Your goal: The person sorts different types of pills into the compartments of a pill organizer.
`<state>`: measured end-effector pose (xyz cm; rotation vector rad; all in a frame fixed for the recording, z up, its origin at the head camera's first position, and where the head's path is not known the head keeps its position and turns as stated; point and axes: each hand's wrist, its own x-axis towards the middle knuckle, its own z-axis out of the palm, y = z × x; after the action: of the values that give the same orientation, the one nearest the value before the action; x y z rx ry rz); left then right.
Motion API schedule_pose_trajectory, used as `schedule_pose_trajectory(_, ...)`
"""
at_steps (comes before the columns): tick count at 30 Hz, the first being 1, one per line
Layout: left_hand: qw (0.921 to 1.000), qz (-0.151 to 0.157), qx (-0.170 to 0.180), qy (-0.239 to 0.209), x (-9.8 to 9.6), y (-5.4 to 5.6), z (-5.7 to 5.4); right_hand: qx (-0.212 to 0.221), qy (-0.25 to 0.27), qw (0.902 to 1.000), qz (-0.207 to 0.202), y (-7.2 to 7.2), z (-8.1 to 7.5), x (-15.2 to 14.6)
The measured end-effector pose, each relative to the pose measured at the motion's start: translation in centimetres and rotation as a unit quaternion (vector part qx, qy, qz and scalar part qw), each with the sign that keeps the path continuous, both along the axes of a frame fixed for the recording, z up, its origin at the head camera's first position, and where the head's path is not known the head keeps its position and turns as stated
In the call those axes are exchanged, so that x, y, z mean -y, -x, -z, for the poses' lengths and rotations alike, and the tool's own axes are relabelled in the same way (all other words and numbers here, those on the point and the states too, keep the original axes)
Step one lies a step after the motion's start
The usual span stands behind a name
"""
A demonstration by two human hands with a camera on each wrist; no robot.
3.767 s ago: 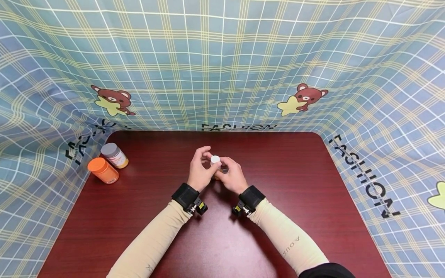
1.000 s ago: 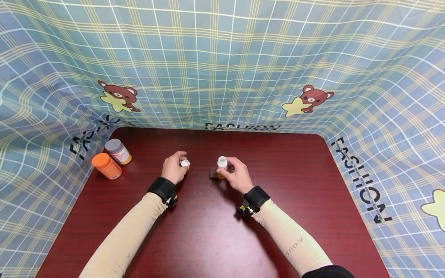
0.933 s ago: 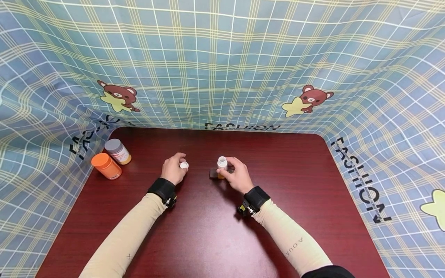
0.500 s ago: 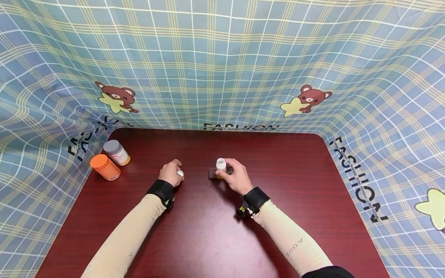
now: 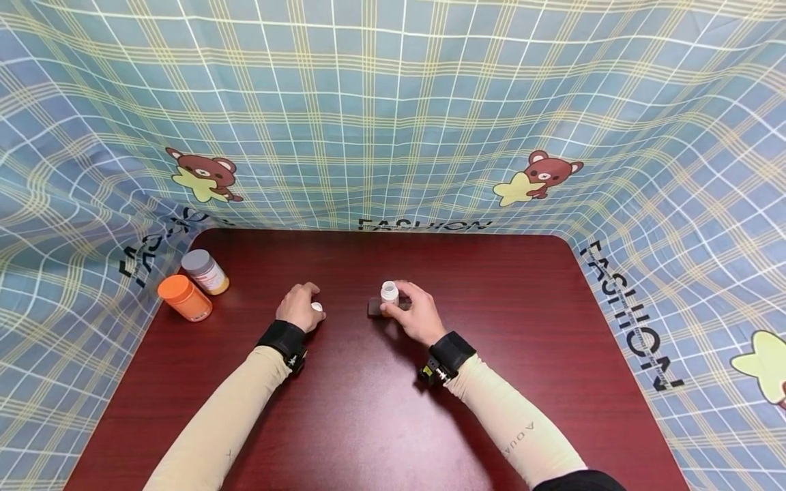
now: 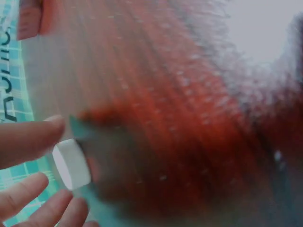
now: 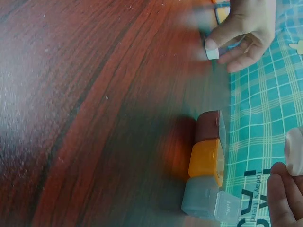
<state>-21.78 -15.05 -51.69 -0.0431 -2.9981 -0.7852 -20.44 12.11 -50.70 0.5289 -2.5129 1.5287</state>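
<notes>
My left hand [image 5: 299, 308] is low over the table, thumb and fingers spread around a white bottle cap [image 6: 72, 164]. In the left wrist view the cap lies flat on the table, with gaps between it and the fingertips [image 6: 35, 182]. My right hand [image 5: 420, 314] grips a small white bottle [image 5: 389, 292], uncapped and upright with its mouth showing. Just beneath it is a pill organizer [image 5: 374, 308]. The right wrist view shows its dark red, orange [image 7: 204, 158] and clear compartments, and a lid [image 7: 228, 206] standing open on the clear one.
Toward the table's left edge stand an orange bottle [image 5: 185, 299] and a bottle with a grey lid [image 5: 205, 271]. A plaid curtain [image 5: 393, 136] surrounds the dark red table [image 5: 362, 423] at the back and both sides.
The hands were together at the capped bottle. The left hand has carried the cap left, lowered it to the table and loosened its fingers. The right hand still holds the bottle over the organizer.
</notes>
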Motion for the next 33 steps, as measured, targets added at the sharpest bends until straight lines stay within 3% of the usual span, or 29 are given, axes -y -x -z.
schedule_pose_trajectory(5,0.9949,0.044,-0.091,-0.004,-1.8,-0.1,-1.1,0.015,0.027,0.9994,0.014,0.0,0.1,-0.3)
schedule_pose_trajectory(9,0.9879,0.096,-0.121,-0.005,-4.3,-0.5,-2.2,0.019,0.035,0.9987,0.033,0.0,0.3,-0.6)
schedule_pose_trajectory(16,0.9785,0.184,-0.094,0.006,-8.5,-1.4,-2.9,0.024,0.031,0.9978,0.054,-0.1,0.7,-1.5)
schedule_pose_trajectory(19,0.9775,0.193,-0.084,0.018,-9.7,-1.9,-2.4,0.024,0.021,0.9979,0.056,-0.2,1.1,-2.0)
schedule_pose_trajectory(27,0.9716,0.209,-0.098,0.053,-11.6,-2.6,-0.6,0.019,0.002,0.9982,0.057,-0.4,2.4,-3.5)
schedule_pose_trajectory(33,0.9684,0.211,-0.092,0.097,-12.2,-2.8,-0.5,0.025,-0.014,0.9977,0.061,-0.6,3.0,-4.6)
